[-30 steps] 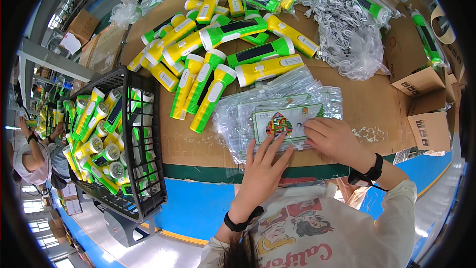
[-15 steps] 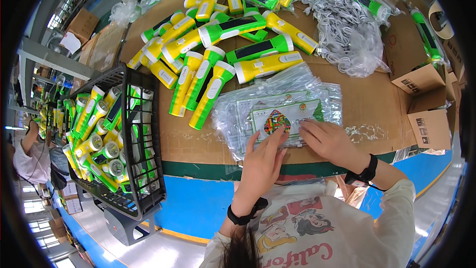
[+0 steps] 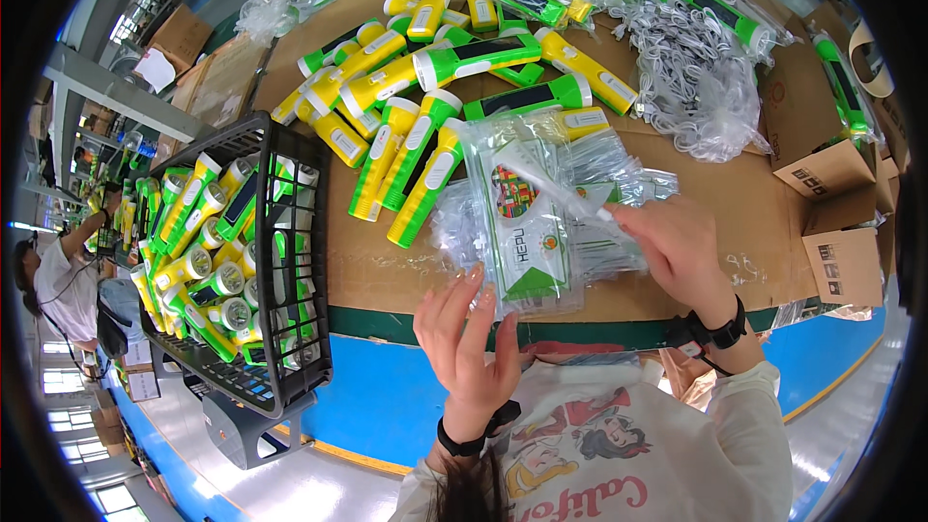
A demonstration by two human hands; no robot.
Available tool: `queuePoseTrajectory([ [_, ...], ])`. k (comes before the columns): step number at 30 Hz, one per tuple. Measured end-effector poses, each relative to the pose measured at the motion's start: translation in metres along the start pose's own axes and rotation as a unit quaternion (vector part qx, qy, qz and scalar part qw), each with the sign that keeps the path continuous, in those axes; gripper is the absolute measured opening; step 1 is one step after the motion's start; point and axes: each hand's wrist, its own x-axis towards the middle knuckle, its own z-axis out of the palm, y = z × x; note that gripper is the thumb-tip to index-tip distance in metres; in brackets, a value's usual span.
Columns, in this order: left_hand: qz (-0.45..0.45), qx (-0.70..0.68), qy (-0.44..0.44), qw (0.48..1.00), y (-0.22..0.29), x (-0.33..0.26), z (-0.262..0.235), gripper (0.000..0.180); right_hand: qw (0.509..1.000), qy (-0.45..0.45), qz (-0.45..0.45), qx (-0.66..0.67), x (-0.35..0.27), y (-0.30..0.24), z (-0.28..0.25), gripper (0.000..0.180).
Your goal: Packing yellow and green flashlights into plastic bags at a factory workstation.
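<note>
The person's left hand [image 3: 468,340] is hovering open near the table edge [image 3: 406,321], fingers spread and holding nothing, its fingertips just reaching the lower corner of a clear plastic bag [image 3: 522,222] with a printed card inside. The right hand [image 3: 677,249] is pinching the bag's upper edge and lifting it off the stack of bags [image 3: 619,174] lying on the cardboard tabletop. Because only one hand is gripping the slick plastic, the bag is probably liable to slip free, or to drag neighbouring bags off the stack and toward the table edge. To the left, a black wire basket [image 3: 290,261] is holding more yellow and green flashlights. Further back, a heap of flashlights [image 3: 425,106] is lying just beside the stack, close enough that a sweeping arm could roll one away. Beyond, a bag of white cords [image 3: 691,68] is resting.
</note>
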Motion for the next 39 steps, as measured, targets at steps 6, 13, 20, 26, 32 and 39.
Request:
queuePoseTrajectory([
  [6, 0.042, 0.081, -0.031, 0.995, 0.026, 0.025, 0.004, 0.03, 0.978, -0.044, -0.199, -0.033, 0.015, -0.039, -0.009, 0.029],
  [13, 0.012, 0.101, -0.058, 0.993, 0.001, 0.011, -0.021, 0.019, 0.975, -0.076, -0.209, 0.007, 0.004, -0.038, -0.026, 0.021],
  [20, -0.142, -0.126, -0.085, 0.978, -0.012, 0.009, -0.04, 0.011, 0.988, -0.096, -0.05, 0.107, -0.004, -0.017, -0.036, 0.018],
  [26, -0.247, -0.259, -0.096, 0.929, -0.005, -0.003, -0.025, 0.014, 0.997, -0.063, -0.008, -0.053, -0.004, -0.043, -0.007, 0.018],
  [32, -0.223, -0.213, -0.073, 0.948, 0.006, -0.006, -0.023, 0.013, 0.992, -0.026, -0.045, 0.116, -0.016, -0.091, 0.021, 0.025],
  [39, -0.158, -0.14, -0.078, 0.974, 0.011, -0.004, -0.035, 0.023, 0.968, -0.05, -0.094, 0.229, -0.014, -0.098, 0.045, 0.029],
])
